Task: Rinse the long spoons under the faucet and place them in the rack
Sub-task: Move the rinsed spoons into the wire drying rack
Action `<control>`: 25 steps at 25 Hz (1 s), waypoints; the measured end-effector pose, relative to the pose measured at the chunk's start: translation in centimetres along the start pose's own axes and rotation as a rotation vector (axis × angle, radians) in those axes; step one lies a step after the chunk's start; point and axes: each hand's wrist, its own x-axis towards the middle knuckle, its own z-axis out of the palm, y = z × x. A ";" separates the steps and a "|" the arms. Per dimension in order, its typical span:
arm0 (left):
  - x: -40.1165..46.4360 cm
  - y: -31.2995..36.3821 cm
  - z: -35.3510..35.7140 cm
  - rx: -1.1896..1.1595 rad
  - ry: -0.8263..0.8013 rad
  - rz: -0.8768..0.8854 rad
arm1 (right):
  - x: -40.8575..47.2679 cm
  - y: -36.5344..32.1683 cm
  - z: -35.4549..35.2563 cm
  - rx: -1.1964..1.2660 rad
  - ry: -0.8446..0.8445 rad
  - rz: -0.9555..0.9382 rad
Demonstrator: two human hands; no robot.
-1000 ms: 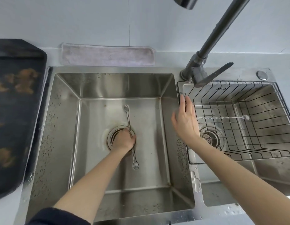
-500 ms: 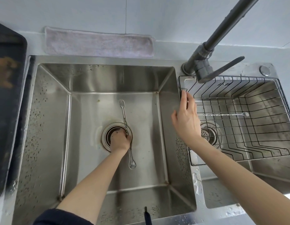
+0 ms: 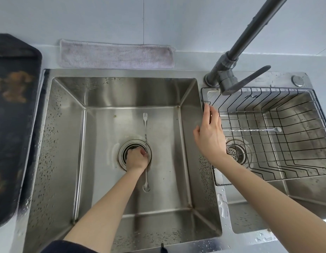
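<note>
A long twisted-handle spoon, with a small fork at its far end and the bowl at its near end, lies across the drain on the floor of the left sink basin. My left hand is down on the drain with its fingers curled around the spoon's middle. A second long spoon lies flat in the wire rack that sits in the right basin. My right hand rests with fingers apart on the rack's left rim, holding nothing. The dark faucet rises at the back; no water runs.
A grey cloth lies on the counter behind the left basin. A dark tray stands to the left of the sink. The faucet lever points over the rack's back edge. Water drops sit on the divider.
My left hand's fingers have tightened around the spoon on the drain. My right hand has stayed on the rack's rim. The camera view has shifted slightly.
</note>
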 end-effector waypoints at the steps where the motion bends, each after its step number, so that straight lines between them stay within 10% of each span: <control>1: -0.1 0.3 -0.2 -0.003 0.009 0.007 | 0.0 0.0 -0.1 0.003 0.002 0.001; 25: -7.6 12.0 -7.2 -0.943 -0.101 0.123 | -0.7 -0.8 -5.9 0.185 -0.154 -0.129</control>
